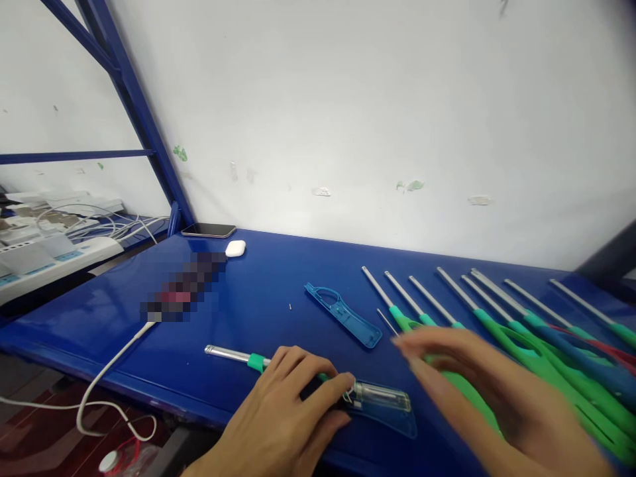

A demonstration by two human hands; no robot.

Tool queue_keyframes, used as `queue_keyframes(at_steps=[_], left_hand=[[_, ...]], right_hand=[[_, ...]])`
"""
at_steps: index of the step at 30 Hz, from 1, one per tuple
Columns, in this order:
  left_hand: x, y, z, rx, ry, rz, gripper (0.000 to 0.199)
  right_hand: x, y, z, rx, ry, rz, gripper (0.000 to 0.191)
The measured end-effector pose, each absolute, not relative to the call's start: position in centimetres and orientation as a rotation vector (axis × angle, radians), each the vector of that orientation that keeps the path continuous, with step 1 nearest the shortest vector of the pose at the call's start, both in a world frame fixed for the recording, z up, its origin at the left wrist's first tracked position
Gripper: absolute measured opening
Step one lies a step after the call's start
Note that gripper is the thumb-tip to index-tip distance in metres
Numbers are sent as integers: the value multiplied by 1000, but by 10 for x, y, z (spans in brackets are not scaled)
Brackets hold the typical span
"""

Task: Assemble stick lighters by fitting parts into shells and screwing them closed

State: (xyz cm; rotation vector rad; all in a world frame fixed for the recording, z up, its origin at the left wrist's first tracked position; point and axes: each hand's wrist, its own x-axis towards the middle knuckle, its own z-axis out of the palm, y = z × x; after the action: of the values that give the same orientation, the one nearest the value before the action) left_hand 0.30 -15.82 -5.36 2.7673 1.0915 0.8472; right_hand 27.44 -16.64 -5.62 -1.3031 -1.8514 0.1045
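My left hand [293, 404] is closed over a long-nosed gas lighter [231, 353] lying on the blue table. The lighter's handle is opened up, with a clear fuel tank [382, 395] bare in the blue half shell [390, 419]; its middle is hidden under my fingers. My right hand [477, 384] is blurred, with thumb and fingertips pinched together; whatever is between them cannot be made out. A thin metal rod [387, 321] shows right by those fingertips, its other end hidden. Beyond the lighter lies a loose blue half shell [342, 315]. A tiny screw [291, 307] rests left of it.
Several green and blue lighters [541, 364] lie in a row at the right, partly behind my right hand. A white earphone case [236, 249] and a phone [209, 230] sit at the back left. A white cable [112, 361] hangs over the left edge.
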Motion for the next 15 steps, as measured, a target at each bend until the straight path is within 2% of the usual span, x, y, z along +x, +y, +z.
queue_keyframes(at_steps=[3, 8, 13, 15], left_hand=[[2, -157, -58, 2750, 1119, 877, 48], [-1, -158, -58, 2709, 1160, 945, 45], [-8, -157, -49, 2563, 1139, 1219, 37], [-14, -153, -43, 2560, 1180, 1332, 39]], right_hand=[[250, -132, -34, -1440, -2166, -113, 27], [227, -104, -41, -1453, -2384, -247, 36], [233, -103, -39, -1404, -2508, -342, 74], [239, -108, -30, -1404, -2470, -371, 75]])
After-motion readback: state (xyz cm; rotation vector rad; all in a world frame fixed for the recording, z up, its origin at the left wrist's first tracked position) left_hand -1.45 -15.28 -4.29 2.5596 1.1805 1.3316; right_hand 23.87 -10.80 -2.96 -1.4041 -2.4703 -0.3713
